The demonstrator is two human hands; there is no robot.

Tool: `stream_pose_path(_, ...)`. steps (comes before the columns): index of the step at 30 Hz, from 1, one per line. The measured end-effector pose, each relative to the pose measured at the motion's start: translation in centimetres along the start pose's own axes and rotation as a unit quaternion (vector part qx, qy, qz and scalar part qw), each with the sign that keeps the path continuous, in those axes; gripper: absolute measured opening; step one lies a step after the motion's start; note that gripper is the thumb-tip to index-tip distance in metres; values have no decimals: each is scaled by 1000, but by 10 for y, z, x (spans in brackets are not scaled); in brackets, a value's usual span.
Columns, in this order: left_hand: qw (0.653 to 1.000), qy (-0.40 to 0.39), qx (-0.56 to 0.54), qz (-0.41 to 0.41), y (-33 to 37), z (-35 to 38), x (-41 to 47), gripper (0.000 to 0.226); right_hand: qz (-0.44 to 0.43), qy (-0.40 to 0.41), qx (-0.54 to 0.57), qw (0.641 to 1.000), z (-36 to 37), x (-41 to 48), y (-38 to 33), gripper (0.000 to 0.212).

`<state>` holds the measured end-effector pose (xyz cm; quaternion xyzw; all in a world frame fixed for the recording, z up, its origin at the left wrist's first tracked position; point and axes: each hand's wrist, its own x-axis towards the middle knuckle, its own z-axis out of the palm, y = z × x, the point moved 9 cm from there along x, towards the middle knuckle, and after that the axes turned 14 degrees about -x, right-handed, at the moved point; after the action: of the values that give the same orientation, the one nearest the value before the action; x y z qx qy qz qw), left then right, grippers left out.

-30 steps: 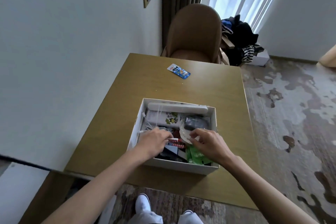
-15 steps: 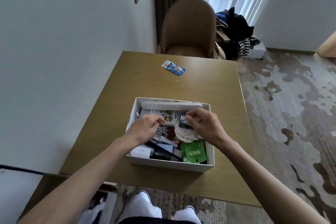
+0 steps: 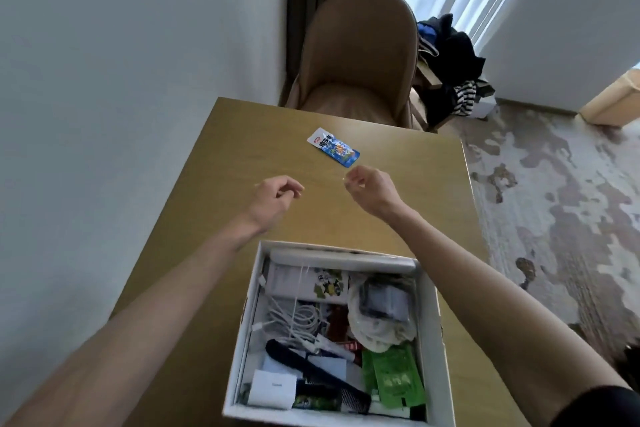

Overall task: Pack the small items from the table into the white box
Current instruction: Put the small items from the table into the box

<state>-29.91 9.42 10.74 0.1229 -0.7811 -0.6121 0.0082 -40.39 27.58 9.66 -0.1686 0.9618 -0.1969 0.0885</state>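
Observation:
The white box (image 3: 434, 350) stands near the table's front edge, filled with several small items: a white cable, a black comb, green sachets, a white charger, a clear bag with a dark object. A blue and white packet (image 3: 333, 147) lies alone on the wooden table (image 3: 221, 163), beyond the box. My left hand (image 3: 275, 198) and my right hand (image 3: 370, 185) hover above the table between box and packet, fingers loosely curled, holding nothing. My right hand's fingertips are just short of the packet.
A tan padded chair (image 3: 356, 55) stands at the table's far side. A white wall runs along the left. Dark clothes (image 3: 450, 59) are piled on a stand to the right of the chair. Patterned carpet covers the floor on the right.
Both hands have come out of the box and reached forward over the table toward the blue packet. The camera view has shifted, so the box now sits lower in the frame.

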Motion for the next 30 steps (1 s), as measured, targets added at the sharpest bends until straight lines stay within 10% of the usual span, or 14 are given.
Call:
stream_pose_path(12,978,-134,-27,-159,-85,8,56,23,94,-105,-248,959,91,176,24,77)
stream_pose_path(24,954,-288,23,-82,-67,29,-35,36,-12,-75,-300,951,58,102,31,15)
stream_pose_path(30,958,-236,150,61,-32,23,-51,26,-26,55,-76,995,-28,2,5,19)
